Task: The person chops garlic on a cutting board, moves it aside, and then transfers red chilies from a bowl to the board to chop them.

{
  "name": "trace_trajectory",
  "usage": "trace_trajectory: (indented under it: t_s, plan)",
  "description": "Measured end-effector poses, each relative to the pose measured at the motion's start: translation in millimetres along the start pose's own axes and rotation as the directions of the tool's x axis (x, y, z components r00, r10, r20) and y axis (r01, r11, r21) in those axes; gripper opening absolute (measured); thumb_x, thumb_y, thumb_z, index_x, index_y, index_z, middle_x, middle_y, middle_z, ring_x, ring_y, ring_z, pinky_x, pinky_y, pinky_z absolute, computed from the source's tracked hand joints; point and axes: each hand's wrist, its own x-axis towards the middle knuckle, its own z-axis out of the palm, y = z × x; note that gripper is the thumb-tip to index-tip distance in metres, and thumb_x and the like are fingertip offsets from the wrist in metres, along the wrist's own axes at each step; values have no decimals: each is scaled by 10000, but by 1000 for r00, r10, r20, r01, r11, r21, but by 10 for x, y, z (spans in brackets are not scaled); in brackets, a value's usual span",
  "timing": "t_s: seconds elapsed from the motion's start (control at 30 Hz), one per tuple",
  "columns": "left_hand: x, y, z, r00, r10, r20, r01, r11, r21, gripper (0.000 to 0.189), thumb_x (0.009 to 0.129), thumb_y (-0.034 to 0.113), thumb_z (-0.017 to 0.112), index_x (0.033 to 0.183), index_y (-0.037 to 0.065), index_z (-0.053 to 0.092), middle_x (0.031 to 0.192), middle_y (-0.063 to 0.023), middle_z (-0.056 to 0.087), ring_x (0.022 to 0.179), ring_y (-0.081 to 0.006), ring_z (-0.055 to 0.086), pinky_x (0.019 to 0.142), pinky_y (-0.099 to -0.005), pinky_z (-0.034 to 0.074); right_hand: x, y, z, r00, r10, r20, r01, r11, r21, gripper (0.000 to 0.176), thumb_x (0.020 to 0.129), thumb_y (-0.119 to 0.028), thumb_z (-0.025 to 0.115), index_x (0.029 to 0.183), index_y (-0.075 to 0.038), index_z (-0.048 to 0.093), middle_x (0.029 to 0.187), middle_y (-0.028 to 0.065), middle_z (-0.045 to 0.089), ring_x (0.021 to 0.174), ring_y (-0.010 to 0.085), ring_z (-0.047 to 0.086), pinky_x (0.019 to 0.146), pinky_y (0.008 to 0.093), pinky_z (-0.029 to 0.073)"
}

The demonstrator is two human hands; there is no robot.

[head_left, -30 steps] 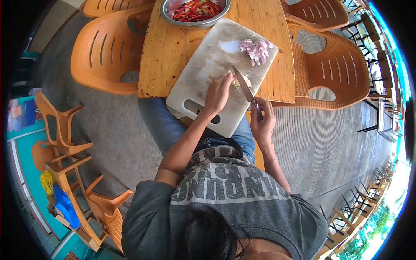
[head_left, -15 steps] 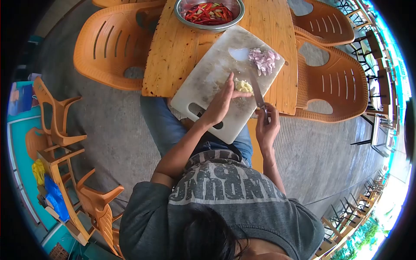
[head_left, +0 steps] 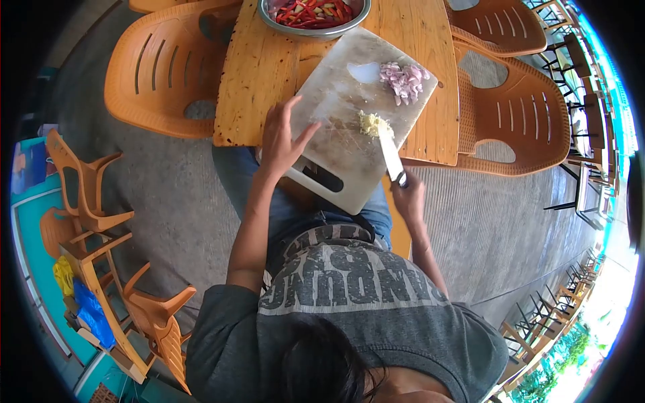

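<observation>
My right hand is closed round the handle of a knife, its blade tip at a small pile of chopped pale yellow pieces. That pile lies on a worn white cutting board, which overhangs the table's near edge. Chopped purple-pink pieces lie near the board's right corner. At the board's left edge is my left hand, thumb and fingers spread, holding nothing. A metal bowl of sliced red pieces stands beyond the board.
The wooden table has orange plastic chairs at its left and right. More chairs and a wooden stand with yellow and blue bags are at the far left. Rows of furniture line the right.
My left hand has moved left from beside the yellow pile, its fingers now spread. The knife has swung, its blade now showing bright, with its tip at the pile. The view has shifted slightly.
</observation>
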Motion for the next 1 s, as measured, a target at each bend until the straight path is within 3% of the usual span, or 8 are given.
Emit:
trace_trajectory:
  t_s: [0.1,0.27,0.3,0.33,0.4,0.67,0.8,1.0]
  plan:
    - [-233,-140,-40,987,-80,137,102,982,-159,616,1011,354,556,1484,31,329,1487,-231,398,1374,-377,411,1153,-462,316,-186,-31,183,999,42,34,-45,993,107,278,781,-30,676,1056,-6,707,683,169,650,556,166,564,563,343,471]
    - [-308,-186,14,993,-87,73,99,979,-176,588,1016,335,537,1477,28,341,1534,-217,303,1403,-379,354,1140,-457,329,-277,-38,321,979,206,4,-205,969,138,238,879,-59,667,1095,42,662,762,111,677,659,106,558,612,299,470]
    - [-328,-197,37,991,-112,76,126,967,-220,585,1015,331,537,1477,29,342,1542,-211,284,1408,-377,344,1138,-455,332,-303,96,405,975,207,-82,-171,932,320,242,932,-102,662,1095,75,638,822,76,659,729,93,548,630,284,460]
    - [-367,-159,57,991,-101,92,121,963,-243,586,1013,331,540,1477,31,343,1541,-209,283,1401,-372,352,1135,-455,335,-276,49,390,963,188,-195,-93,906,413,326,975,-292,665,911,26,633,653,-44,533,612,47,432,517,269,346]
    - [-524,-10,119,988,-76,134,113,951,-287,588,1009,331,545,1477,34,346,1538,-206,280,1388,-360,368,1129,-454,341,-211,269,145,951,283,-125,-201,872,446,339,982,-293,653,926,40,631,670,-27,564,609,56,469,509,264,357]
    - [-783,487,385,924,-11,383,181,894,-411,524,958,147,597,1434,50,403,1443,-202,377,1203,-323,527,991,-411,469,19,590,-822,905,120,-409,-244,933,-266,268,891,-257,719,1064,-54,694,660,91,623,560,200,569,583,367,454]
    - [-79,399,426,932,317,176,-310,949,-65,506,933,95,588,1415,56,439,1424,-209,449,1295,-389,479,1069,-458,416,242,633,-1010,932,64,-357,-195,919,-343,289,896,-312,718,999,-42,716,661,123,627,560,256,595,577,379,461]
    - [1214,44,849,807,519,281,-548,836,29,540,1001,228,554,1502,143,371,1551,-152,339,1405,-353,378,1145,-469,355,343,910,-1066,762,-31,-647,-235,918,-320,233,928,-270,687,948,-39,707,686,140,669,555,269,651,524,366,457]
